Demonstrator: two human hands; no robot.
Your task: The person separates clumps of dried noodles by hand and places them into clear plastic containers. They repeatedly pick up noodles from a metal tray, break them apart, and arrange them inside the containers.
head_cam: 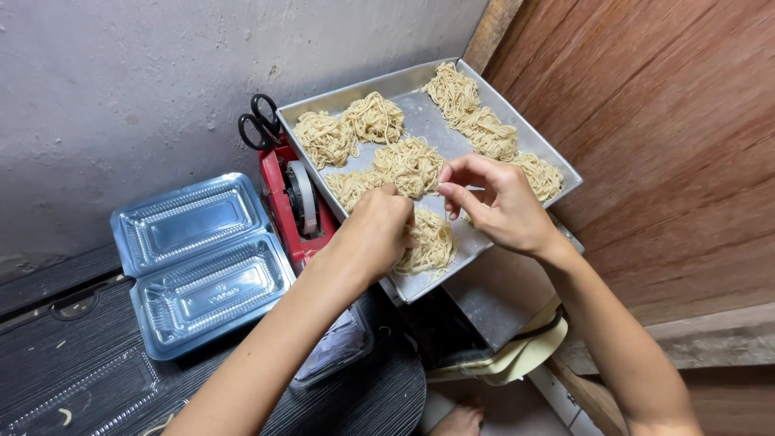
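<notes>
Basically both hands, left [373,230] and right [494,203], pinched shut on one noodle nest [410,165] mid metal tray [500,254] (more nests around it), open clear clamshell box [202,262] lying well left.

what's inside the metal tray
Bundles of raw noodles lie on the metal tray, spaced out. The left hand and right hand cover part of the nearest ones.

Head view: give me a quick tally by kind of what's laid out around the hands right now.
Noodle nests on the metal tray: 8, first at
Metal trays: 1
Scissors: 1
Red tape dispenser: 1
Open clear plastic clamshell containers: 1
Total: 12
The left hand and right hand are both at a nest.
</notes>
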